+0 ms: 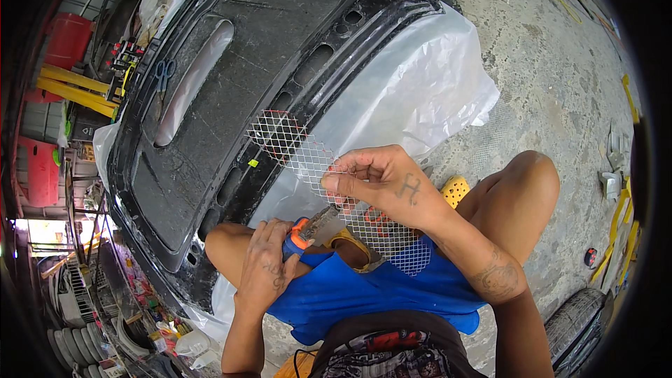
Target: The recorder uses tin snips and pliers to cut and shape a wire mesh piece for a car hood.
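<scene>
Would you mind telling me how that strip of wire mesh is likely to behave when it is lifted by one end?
The wire mesh is open lattice, so probably light. It stretches out past the right hand without drooping, so likely springy rather than floppy. Its cut edges may snag or scratch.

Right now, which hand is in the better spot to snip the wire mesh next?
Probably the left hand: it already grips the orange-handled snips, blades at the mesh strip. The right hand is busy pinching the mesh steady.
</scene>
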The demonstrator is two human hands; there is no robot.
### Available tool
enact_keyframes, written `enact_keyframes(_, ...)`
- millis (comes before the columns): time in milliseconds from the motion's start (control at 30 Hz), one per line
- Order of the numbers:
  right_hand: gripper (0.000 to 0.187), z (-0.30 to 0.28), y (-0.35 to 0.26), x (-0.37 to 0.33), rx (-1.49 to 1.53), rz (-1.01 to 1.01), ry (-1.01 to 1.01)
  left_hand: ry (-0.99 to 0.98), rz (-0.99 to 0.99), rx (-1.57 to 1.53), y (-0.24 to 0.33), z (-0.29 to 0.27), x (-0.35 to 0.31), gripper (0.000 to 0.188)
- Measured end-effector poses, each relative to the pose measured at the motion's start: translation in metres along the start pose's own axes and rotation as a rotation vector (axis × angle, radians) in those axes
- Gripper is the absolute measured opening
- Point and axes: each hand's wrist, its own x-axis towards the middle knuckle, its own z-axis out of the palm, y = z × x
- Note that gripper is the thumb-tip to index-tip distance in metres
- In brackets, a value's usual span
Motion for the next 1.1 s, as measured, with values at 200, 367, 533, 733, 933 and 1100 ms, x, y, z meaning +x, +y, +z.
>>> enact_keyframes(200, 0.017, 0.0, 0.006, 0.002, 0.03, -0.031, -0.004, 0.017, -0.001, -0.009, 0.002, 0.0, 0.001, 0.038)
enact_keyframes(367, 0.016, -0.001, 0.006, 0.001, 0.009, -0.041, -0.006, 0.049, 0.002, -0.028, 0.001, 0.001, 0.003, 0.038)
enact_keyframes(533, 0.015, 0.0, 0.003, 0.0, 0.005, -0.008, -0.008, 0.045, -0.004, 0.002, -0.002, 0.001, 0.002, 0.038)
enact_keyframes(733, 0.018, 0.0, -0.001, 0.0, 0.043, 0.026, -0.029, 0.038, -0.016, -0.012, -0.003, 0.001, 0.001, 0.037)
enact_keyframes(933, 0.018, 0.0, 0.006, 0.001, 0.134, 0.014, -0.071, 0.021, 0.018, -0.027, -0.01, 0.001, 0.0, 0.038)
enact_keyframes(1100, 0.016, 0.001, 0.012, 0.002, 0.262, 0.058, -0.122, 0.039, 0.076, -0.021, -0.02, 0.006, -0.001, 0.038)
